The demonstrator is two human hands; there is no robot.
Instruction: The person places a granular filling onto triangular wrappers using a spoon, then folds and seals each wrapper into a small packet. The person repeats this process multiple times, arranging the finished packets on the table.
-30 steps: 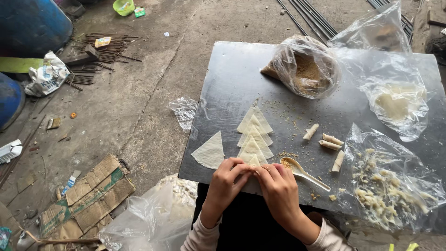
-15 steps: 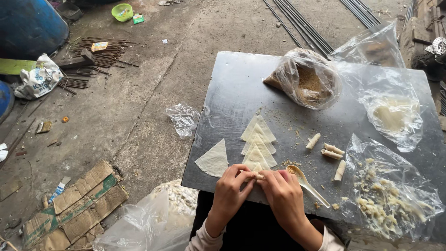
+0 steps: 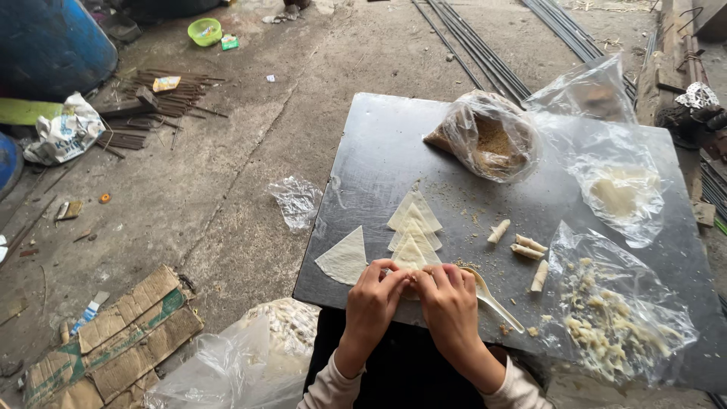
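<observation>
- A dark square counter (image 3: 379, 151) stands on a dusty concrete floor (image 3: 227, 174).
- At the counter's near edge, the left hand (image 3: 372, 299) and right hand (image 3: 448, 303) meet, fingers (image 3: 390, 279) of both pinched on a pale triangular wrapper (image 3: 410, 256), the nearest of a row of overlapping wrappers (image 3: 414, 220).
- A single wrapper (image 3: 344, 257) lies just left; a white spoon (image 3: 496, 303) lies just right.
- Rolled pieces (image 3: 522, 246) sit mid-counter, a bag of scraps (image 3: 613, 326) at the right edge.
- A bag of brown filling (image 3: 488, 140) sits near the far edge.
</observation>
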